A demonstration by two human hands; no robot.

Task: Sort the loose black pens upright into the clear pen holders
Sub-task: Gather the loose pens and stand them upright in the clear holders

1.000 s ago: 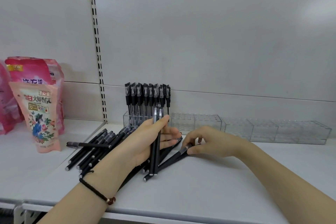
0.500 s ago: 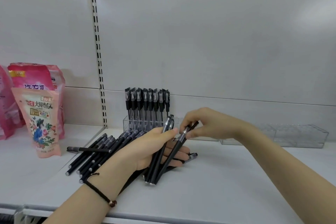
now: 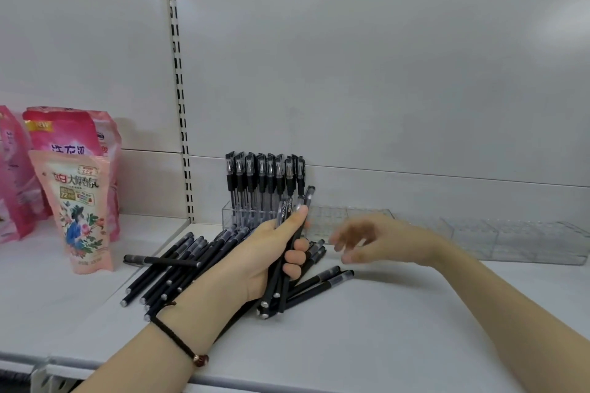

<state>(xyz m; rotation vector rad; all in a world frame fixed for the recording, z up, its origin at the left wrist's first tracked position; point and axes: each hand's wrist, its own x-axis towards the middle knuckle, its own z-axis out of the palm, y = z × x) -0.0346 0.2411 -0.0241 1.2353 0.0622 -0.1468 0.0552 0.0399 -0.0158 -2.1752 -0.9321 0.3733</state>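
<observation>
1. So far, one row of upright pens (image 3: 265, 175) stands in the leftmost clear pen holder (image 3: 227, 217), at twelve o'clock from the left hand (image 3: 261, 252). The next holder (image 3: 351, 217), at one o'clock, and the holders farther along (image 3: 517, 242), at three o'clock, look empty.
2. Much remains: loose pens (image 3: 172, 268) lie fanned on the shelf (image 3: 399, 329) at nine o'clock, with stray pens (image 3: 322, 281) at four o'clock.
3. The left hand grips a bundle of pens (image 3: 285, 206), steeply tilted and not yet in any holder.
4. The right hand (image 3: 376, 242) is blurred, its fingers loosely spread, holding nothing.
5. Half a second earlier the right hand pinched a pen at the bundle's top. It has since let go and dropped away toward three o'clock.
</observation>
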